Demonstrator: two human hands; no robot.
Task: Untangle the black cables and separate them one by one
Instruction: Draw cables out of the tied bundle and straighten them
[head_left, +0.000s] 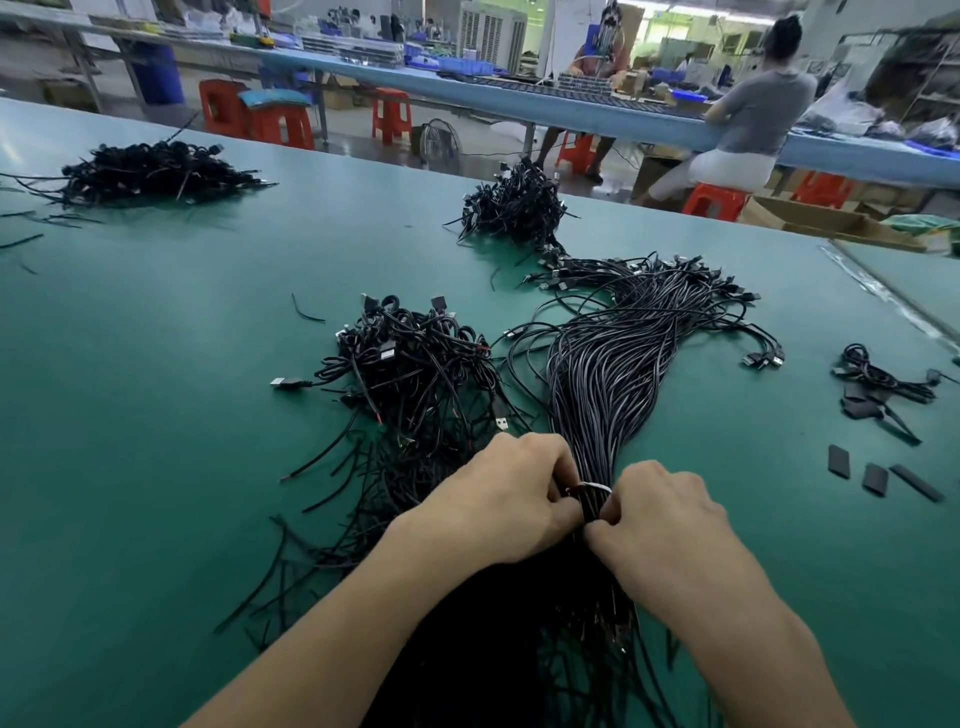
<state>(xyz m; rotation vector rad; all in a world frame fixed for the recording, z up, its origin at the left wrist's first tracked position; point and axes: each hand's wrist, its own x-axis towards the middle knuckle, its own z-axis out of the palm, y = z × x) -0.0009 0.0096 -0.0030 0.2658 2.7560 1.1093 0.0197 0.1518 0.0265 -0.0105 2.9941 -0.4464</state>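
Factory: long workbenches (483, 96), heaped black cables (608, 374)

A wide green worktop (156, 415) fills the near view, and three flat black strips (838, 460) lie side by side near its right edge. Beyond it runs a long pale-blue worktop (519, 98) carrying blue bins (462, 63). Red stools (280, 127), a blue barrel (156, 73) and a small floor fan (440, 143) stand on the floor beside and under it. A person in a grey top (758, 111) sits at that far worktop, back to the camera, with open cardboard boxes (810, 221) on the floor near them.
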